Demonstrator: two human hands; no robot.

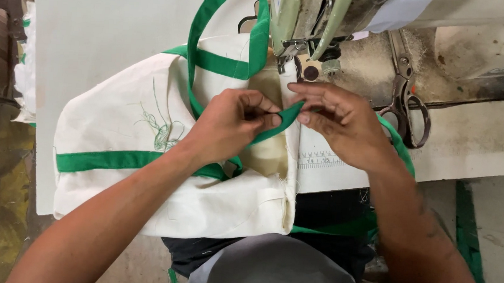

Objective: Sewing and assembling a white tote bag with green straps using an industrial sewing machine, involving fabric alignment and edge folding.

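A cream cloth bag (130,109) with green trim lies on the sewing table in front of the sewing machine (308,15). My left hand (229,122) and my right hand (342,121) both pinch a green fabric strap (286,117) at the bag's open edge, just below the needle area (287,58). The strap is folded between my fingertips. A green handle loop (225,15) arches up beside the machine head. Loose green thread (161,129) lies tangled on the bag's face.
Metal scissors (408,99) lie on the table to the right of the machine. A printed ruler strip (320,160) runs along the table's near edge. The dusty white table (477,139) extends right. More white fabric (26,66) is piled at far left.
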